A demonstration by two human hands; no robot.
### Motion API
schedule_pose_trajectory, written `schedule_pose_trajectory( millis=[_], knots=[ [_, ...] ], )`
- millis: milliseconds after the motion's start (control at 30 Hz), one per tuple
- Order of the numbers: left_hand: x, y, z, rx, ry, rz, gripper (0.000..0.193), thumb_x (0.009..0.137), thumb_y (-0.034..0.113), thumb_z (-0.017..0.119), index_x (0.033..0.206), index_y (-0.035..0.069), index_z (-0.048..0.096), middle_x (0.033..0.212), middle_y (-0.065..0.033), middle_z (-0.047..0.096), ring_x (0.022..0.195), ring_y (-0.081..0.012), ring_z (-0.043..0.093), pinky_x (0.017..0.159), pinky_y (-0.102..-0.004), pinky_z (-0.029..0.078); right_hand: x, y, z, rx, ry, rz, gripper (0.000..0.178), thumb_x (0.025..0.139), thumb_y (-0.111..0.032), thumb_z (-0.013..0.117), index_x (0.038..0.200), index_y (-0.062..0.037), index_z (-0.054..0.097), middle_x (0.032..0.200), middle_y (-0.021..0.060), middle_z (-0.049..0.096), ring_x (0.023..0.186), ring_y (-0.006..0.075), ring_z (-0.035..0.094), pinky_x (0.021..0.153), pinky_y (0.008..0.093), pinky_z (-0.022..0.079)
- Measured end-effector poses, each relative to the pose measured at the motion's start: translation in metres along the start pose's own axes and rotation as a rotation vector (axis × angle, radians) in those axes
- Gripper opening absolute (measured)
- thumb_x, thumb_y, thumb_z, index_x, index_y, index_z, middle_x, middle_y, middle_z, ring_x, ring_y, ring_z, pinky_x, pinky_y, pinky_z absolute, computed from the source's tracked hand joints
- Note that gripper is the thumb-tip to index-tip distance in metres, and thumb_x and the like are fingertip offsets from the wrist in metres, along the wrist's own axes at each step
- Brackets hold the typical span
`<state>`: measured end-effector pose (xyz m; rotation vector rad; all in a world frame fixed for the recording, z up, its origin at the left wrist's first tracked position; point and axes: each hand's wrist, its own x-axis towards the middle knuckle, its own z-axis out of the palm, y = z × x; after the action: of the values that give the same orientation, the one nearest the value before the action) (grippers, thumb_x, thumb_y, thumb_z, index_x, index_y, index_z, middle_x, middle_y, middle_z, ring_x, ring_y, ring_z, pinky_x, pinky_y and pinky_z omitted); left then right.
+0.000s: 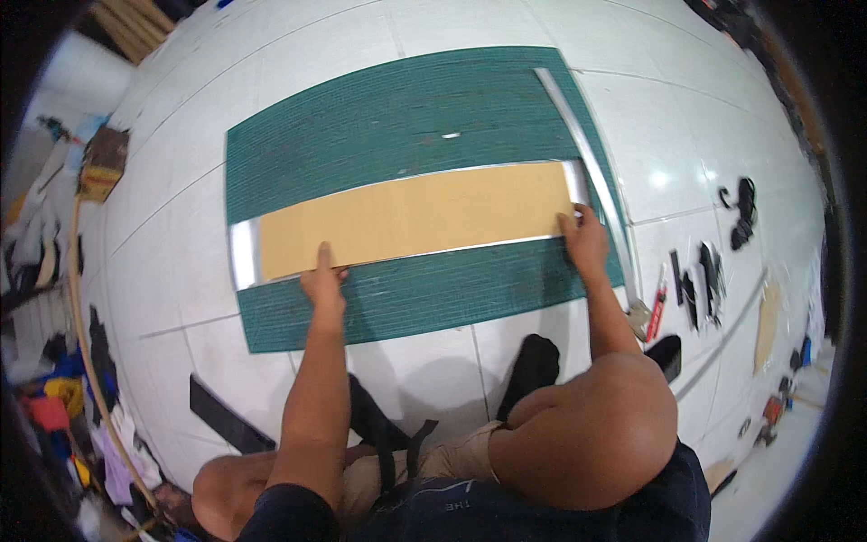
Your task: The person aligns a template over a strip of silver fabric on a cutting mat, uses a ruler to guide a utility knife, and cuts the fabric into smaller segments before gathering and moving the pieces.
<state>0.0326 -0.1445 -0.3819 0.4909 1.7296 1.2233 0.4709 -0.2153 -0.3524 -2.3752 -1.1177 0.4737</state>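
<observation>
A long tan strip of sheet material [415, 212] lies across a green cutting mat [361, 158] on the floor. Beneath it is a slightly larger silvery-white sheet [245, 256], which shows at both ends and along the long edges. My left hand [323, 282] grips the near edge left of the middle, thumb on top and fingers curled under. At the near right corner, my right hand [585, 242] pinches the strip with its thumb and fingers. Whether each hand also holds the silvery sheet, I cannot tell.
A long metal ruler [589, 149] lies along the mat's right side. Beside it on the tiles are a red pen-like tool [657, 312], several black strips [695, 285] and a black cord [743, 212]. A cardboard box [105, 163] and a cluttered pile [63, 406] stand at left.
</observation>
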Motion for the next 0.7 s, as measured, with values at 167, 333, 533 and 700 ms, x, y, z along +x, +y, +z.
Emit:
schedule_pose_trajectory(
  millis=[167,333,533,700],
  knots=[
    [0.02,-0.001,-0.021,0.004,0.101,-0.039,0.031,0.095,0.023,0.063,0.116,0.0,0.058,0.094,-0.01,0.065,0.06,-0.0141,0.059,0.043,-0.0231,0.044,-0.003,0.001,0.019,0.002,0.023,-0.058,0.045,0.085,-0.039,0.071,0.119,-0.011,0.066,0.094,0.016,0.071,0.087,0.0336,0.068,0.075,0.0438,0.051],
    [-0.001,0.01,0.001,-0.026,0.153,-0.055,0.035,0.092,0.018,0.066,0.118,-0.003,0.056,0.094,-0.0122,0.065,0.057,-0.0134,0.059,0.042,-0.0239,0.045,0.0,0.011,0.01,-0.033,0.005,-0.031,0.049,0.085,-0.043,0.071,0.121,-0.0106,0.064,0.092,0.0137,0.071,0.086,0.0312,0.068,0.075,0.0426,0.051],
    [0.0,0.015,-0.005,-0.023,0.134,-0.058,0.034,0.092,0.022,0.064,0.112,-0.005,0.058,0.083,-0.0129,0.065,0.05,-0.0134,0.057,0.042,-0.0245,0.045,-0.001,0.007,0.007,-0.075,-0.039,0.02,0.049,0.086,-0.043,0.069,0.121,-0.0096,0.063,0.094,0.0137,0.071,0.089,0.0315,0.068,0.078,0.0432,0.051],
    [0.016,0.003,-0.035,0.065,0.075,-0.09,0.028,0.092,0.022,0.062,0.101,-0.005,0.06,0.075,-0.0106,0.065,0.05,-0.0128,0.058,0.043,-0.0246,0.045,-0.001,0.005,0.004,-0.091,-0.035,-0.012,0.048,0.086,-0.04,0.069,0.122,-0.0091,0.063,0.101,0.0171,0.071,0.094,0.0345,0.068,0.081,0.0437,0.051]
  ],
)
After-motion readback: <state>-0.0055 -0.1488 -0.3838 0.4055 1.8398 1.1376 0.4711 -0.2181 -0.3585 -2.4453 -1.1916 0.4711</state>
